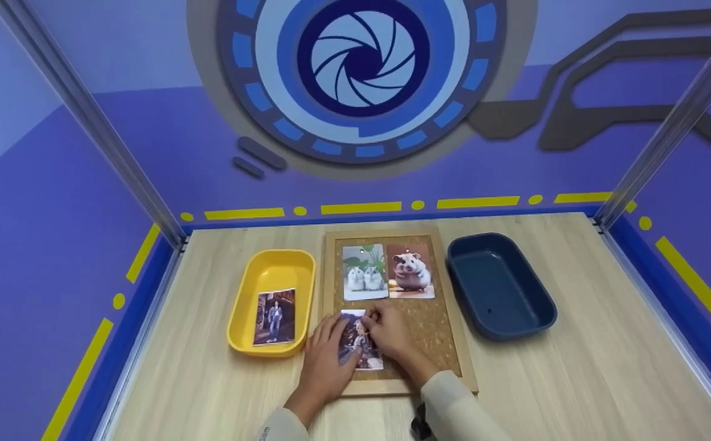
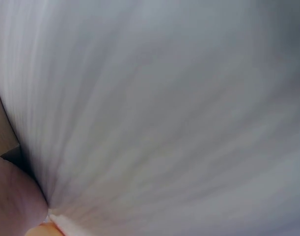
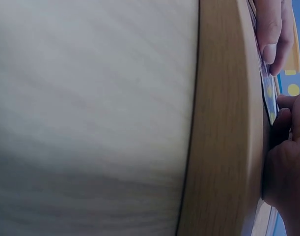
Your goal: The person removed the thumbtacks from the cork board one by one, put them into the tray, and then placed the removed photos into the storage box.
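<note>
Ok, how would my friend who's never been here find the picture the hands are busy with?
Look for the wood-framed cork board between the yellow tray and the dark blue tray. On its lower left part is the photo, with the left hand and right hand at it. It's the only one on the board showing a person-like figure; the two animal photos are higher up.

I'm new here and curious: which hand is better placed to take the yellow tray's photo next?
Probably the left hand: it lies nearer the yellow tray, while the right hand is farther across the corkboard.
</note>
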The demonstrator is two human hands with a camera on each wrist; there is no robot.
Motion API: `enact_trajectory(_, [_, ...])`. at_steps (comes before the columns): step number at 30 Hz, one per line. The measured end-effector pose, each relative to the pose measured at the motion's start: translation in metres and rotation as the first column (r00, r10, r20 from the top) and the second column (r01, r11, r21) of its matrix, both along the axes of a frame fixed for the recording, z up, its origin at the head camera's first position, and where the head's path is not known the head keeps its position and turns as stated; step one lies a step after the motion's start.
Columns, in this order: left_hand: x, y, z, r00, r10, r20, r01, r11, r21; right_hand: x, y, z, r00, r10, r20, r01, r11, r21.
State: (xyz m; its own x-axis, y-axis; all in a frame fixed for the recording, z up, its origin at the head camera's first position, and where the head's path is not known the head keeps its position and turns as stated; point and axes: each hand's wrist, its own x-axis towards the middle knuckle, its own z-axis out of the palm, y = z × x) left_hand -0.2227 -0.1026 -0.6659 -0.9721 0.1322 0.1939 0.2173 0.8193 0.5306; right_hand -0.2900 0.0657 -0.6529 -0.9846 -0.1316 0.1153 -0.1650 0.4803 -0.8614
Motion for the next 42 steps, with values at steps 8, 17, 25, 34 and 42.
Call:
enact_trajectory(8, [0.0002,0.0008,-0.0004,1.0,0.009,0.02,-0.009,1.0,0.011,0.0003,0.0025,-0.0008,1.0,0.018,0.015,-0.017,1.0,-0.021])
enact_trajectory(17, [-0.0009,0.0009,-0.0019,1.0,0.014,0.013,-0.014,1.0,0.014,0.0007,0.002,0.0001,0.999,0.031,0.034,-0.03,0.998,-0.046])
enact_trajectory(25, [-0.0007,0.0008,-0.0006,1.0,0.002,0.01,-0.002,1.0,0.024,0.0011,0.0034,0.0014,0.999,0.036,0.038,-0.034,0.998,-0.049])
enact_trajectory(34, [-0.0009,0.0004,-0.0004,1.0,0.011,0.003,-0.011,1.0,0.025,0.0007,0.0036,0.0017,0.998,0.04,0.058,-0.036,0.997,-0.065])
enact_trajectory(42, [-0.0007,0.0005,-0.0009,1.0,0.009,0.016,-0.01,1.0,0.013,0.0024,0.0048,0.0024,0.996,0.044,0.072,-0.041,0.998,-0.047])
